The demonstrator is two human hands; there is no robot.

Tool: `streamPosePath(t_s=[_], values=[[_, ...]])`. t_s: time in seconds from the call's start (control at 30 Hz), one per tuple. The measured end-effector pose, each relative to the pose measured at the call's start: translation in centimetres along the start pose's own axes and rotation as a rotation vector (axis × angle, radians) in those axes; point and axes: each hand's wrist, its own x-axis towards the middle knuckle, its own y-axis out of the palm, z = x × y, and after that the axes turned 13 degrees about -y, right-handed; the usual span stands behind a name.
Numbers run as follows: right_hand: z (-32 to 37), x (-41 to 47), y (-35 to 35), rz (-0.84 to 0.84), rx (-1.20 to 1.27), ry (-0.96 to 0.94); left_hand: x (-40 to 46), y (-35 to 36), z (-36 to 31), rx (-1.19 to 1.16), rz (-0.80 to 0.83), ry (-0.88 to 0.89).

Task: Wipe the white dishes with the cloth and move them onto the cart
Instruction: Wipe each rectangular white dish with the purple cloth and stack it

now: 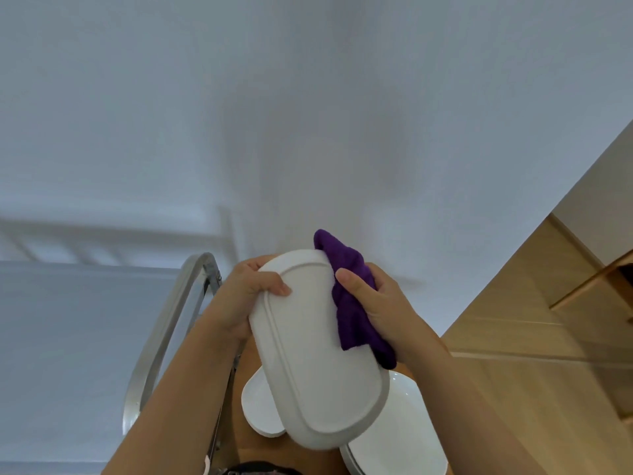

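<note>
White walls, wooden surface (pixel 534 337), hands grasping oval dish (pixel 315 354) and purple cloth (pixel 352 313).

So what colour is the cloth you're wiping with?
Purple. The cloth shows best in the head view, held by the right hand against the white dish.

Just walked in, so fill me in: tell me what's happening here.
A person is wiping an oblong white dish, held underside up. The left hand grips its far end, and the right hand holds a purple cloth against its edge. More white dishes lie on the wooden surface below.
</note>
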Motion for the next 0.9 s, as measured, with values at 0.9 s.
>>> streamPosePath(t_s=[0.9], values=[[1.3, 0.6, -6.5, -0.182, -0.137, -0.158, -0.6, 1.5, 0.1, -0.179, 0.107, -0.335]])
